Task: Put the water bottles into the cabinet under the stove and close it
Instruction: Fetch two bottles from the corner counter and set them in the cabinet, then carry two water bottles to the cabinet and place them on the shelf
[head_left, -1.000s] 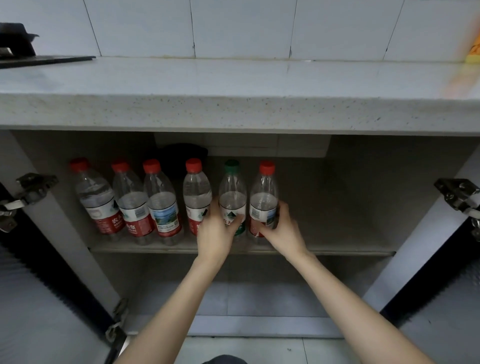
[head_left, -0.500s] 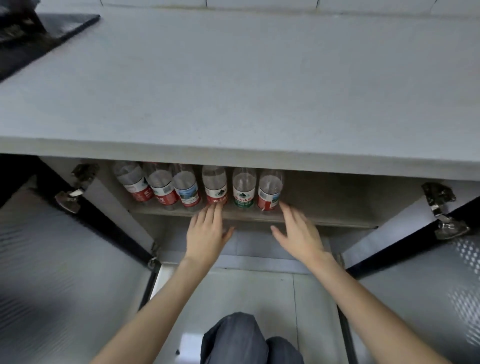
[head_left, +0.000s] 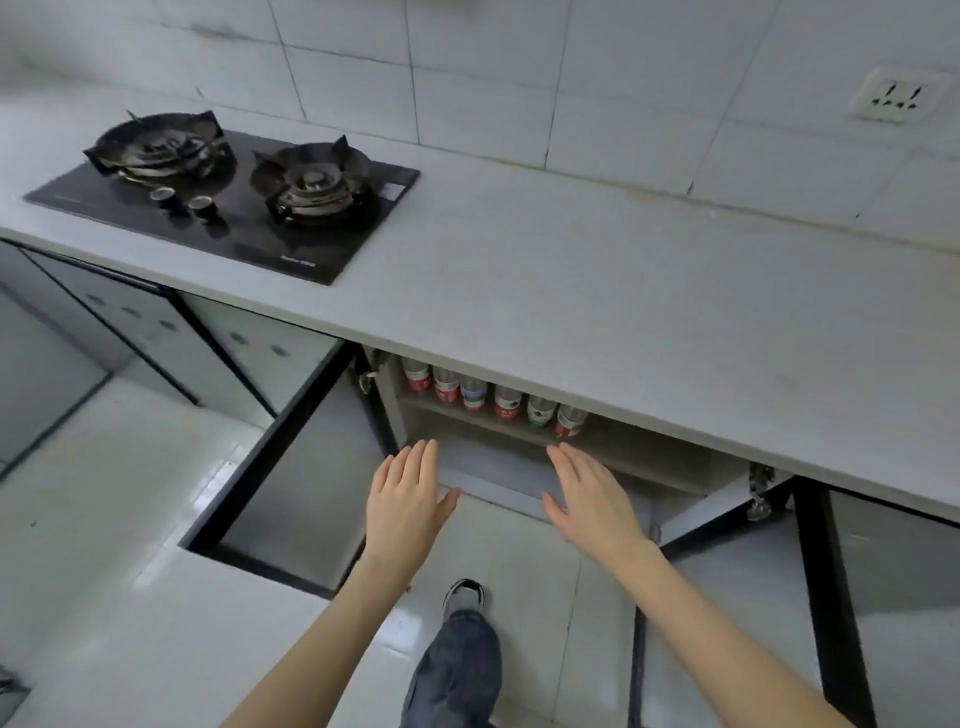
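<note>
White tiled wall (head_left: 597, 88), grout lines dark, socket (head_left: 897, 96) upper right. Pale grey worktop (head_left: 597, 291) with black two-burner hob (head_left: 228, 197) set in at left. Glossy pale floor tiles (head_left: 104, 545) reflect light. Dark-edged cabinet fronts (head_left: 171, 332) lower left.

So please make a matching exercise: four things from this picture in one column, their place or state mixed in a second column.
1. water bottles
2. left door
3. stove
4. left hand

a. swung open
b. on the countertop
c. empty, fingers spread
d. in a row on the shelf

Pairs: 1-d, 2-a, 3-b, 4-c
</note>
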